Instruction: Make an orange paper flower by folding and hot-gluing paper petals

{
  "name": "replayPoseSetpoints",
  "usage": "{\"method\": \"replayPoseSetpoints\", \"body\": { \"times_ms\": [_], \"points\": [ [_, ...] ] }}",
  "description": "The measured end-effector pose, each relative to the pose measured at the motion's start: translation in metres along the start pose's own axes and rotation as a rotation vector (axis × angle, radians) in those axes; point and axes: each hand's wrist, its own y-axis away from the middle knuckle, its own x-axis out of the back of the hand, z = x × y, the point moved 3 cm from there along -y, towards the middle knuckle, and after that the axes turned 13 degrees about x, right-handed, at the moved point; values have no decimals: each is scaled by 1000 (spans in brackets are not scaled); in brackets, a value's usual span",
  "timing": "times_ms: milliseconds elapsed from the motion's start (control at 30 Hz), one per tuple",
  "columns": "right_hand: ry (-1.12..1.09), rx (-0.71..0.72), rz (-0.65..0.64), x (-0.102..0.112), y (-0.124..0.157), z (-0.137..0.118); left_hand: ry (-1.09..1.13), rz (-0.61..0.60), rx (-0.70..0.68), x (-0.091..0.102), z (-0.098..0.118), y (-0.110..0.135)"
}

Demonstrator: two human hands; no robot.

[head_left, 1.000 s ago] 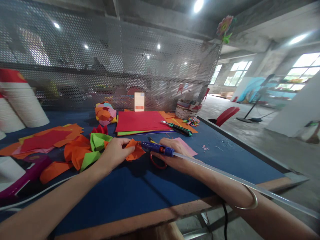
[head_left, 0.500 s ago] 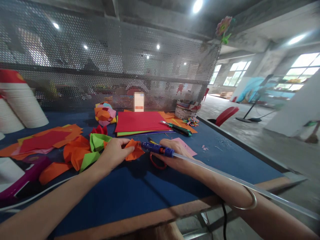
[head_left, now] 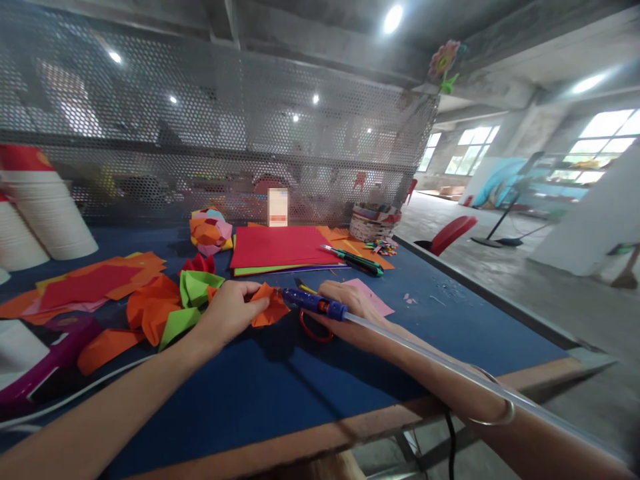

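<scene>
My left hand pinches a folded orange paper piece on the blue table. My right hand is closed round a blue glue gun, whose nozzle points at the orange piece. A long clear glue stick sticks out of the gun's back along my right forearm. Red-handled scissors lie under my right hand. Folded green and orange paper shapes lie just left of my left hand.
A stack of red and coloured sheets lies behind, with a green utility knife and a pink sheet. A paper ball, a basket, white cones, loose orange sheets and a perforated metal screen surround them.
Almost nothing differs: both hands keep their hold, and the view has shifted slightly.
</scene>
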Motion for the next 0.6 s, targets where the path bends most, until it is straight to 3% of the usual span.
{"method": "replayPoseSetpoints", "body": {
  "times_ms": [367,600],
  "points": [
    [17,71,33,-4,2,4,15,-20,-15,-2,-6,-5],
    [12,64,20,-2,3,3,-13,-6,-13,0,2,-1]
  ]
}}
